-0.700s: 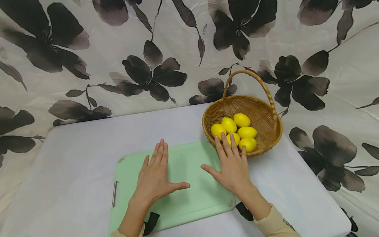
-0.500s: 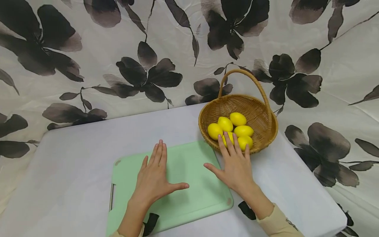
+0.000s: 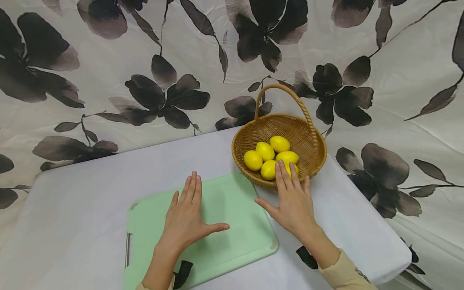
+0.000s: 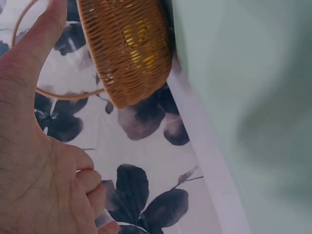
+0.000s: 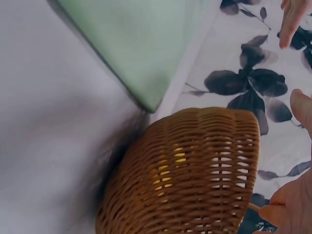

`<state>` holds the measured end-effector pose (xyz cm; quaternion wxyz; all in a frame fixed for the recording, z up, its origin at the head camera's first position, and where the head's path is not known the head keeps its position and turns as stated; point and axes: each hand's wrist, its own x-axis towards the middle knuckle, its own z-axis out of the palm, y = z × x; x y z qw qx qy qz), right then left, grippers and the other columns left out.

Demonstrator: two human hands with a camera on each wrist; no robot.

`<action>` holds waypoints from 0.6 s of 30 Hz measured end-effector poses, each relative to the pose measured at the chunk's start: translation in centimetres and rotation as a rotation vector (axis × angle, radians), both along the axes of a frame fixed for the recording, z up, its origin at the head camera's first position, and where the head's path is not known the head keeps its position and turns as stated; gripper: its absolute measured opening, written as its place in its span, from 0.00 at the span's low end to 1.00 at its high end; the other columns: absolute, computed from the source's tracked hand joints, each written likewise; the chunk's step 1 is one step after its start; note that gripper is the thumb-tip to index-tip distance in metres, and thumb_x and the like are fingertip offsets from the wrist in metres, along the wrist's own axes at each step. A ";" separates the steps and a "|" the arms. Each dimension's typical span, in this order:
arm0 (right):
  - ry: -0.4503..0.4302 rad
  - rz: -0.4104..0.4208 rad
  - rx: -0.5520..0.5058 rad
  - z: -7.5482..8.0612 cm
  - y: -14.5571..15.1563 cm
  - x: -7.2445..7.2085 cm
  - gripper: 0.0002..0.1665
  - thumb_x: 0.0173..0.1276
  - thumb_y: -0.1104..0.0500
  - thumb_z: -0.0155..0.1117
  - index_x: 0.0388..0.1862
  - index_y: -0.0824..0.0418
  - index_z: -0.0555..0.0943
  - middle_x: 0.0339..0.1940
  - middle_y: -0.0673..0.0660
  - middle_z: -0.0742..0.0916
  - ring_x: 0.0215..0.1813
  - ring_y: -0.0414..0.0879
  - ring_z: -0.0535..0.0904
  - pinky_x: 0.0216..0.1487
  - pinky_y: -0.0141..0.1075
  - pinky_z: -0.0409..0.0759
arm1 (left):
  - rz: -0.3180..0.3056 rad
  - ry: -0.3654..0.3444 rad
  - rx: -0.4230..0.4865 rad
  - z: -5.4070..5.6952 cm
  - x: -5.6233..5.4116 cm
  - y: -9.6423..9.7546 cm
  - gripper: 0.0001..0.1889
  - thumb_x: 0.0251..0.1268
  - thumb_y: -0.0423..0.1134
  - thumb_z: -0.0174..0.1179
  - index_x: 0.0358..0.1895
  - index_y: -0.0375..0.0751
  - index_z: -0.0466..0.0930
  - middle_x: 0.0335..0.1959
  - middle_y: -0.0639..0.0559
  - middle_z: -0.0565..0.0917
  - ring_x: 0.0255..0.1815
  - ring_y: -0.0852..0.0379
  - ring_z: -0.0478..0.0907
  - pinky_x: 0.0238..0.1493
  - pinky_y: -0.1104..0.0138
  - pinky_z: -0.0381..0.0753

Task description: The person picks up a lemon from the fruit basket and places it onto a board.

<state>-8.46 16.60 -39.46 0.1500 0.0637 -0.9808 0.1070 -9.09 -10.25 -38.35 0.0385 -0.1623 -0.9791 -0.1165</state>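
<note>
My left hand (image 3: pixel 185 221) hovers over the light green cutting board (image 3: pixel 232 237), fingers straight and thumb stretched out to the right, holding nothing. To its right, my right hand (image 3: pixel 293 205) is also spread and bare, beyond the board's right edge. Its fingertips overlap the front of the wicker basket (image 3: pixel 241 141) in the head view. Several yellow lemons (image 3: pixel 253 160) lie inside the basket, one of them partly hidden behind the right fingers. In the right wrist view the basket's woven side (image 5: pixel 195 161) stands close to the right hand (image 5: pixel 292 204).
A white cloth covers the table (image 3: pixel 79 209), and the basket stands near its back right. Behind hangs a curtain (image 3: pixel 203 48) with dark flowers. The board has a metal-edged handle slot (image 3: pixel 127 249) on its left. Dark straps (image 3: pixel 183 274) show by both wrists.
The view has turned to the right, so board and basket appear further left. Relative to the basket, the right hand has shifted slightly right. Both hands stay spread.
</note>
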 end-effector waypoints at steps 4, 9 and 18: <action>-0.003 -0.012 -0.009 0.0 0.5 0.3 0.62 0.58 0.28 0.59 0.77 0.63 0.50 0.79 0.58 0.57 0.81 0.54 0.44 0.72 0.67 0.45 | -0.012 -0.008 -0.007 0.2 -0.2 0.5 0.74 0.32 0.81 0.61 0.76 0.34 0.39 0.79 0.43 0.42 0.80 0.47 0.43 0.73 0.43 0.56; -0.009 -0.022 -0.012 0.1 1.2 0.6 0.61 0.58 0.28 0.59 0.77 0.63 0.50 0.79 0.59 0.57 0.81 0.54 0.43 0.72 0.67 0.45 | -0.025 -0.013 -0.006 0.3 -0.5 1.0 0.74 0.32 0.81 0.62 0.76 0.34 0.38 0.79 0.42 0.42 0.80 0.47 0.43 0.73 0.43 0.55; -0.040 -0.058 -0.031 0.4 2.5 1.8 0.64 0.58 0.27 0.58 0.78 0.63 0.46 0.80 0.59 0.54 0.81 0.54 0.43 0.72 0.67 0.45 | -0.055 -0.024 0.009 0.7 -1.4 2.1 0.72 0.34 0.81 0.60 0.76 0.34 0.39 0.79 0.43 0.42 0.80 0.47 0.42 0.73 0.42 0.54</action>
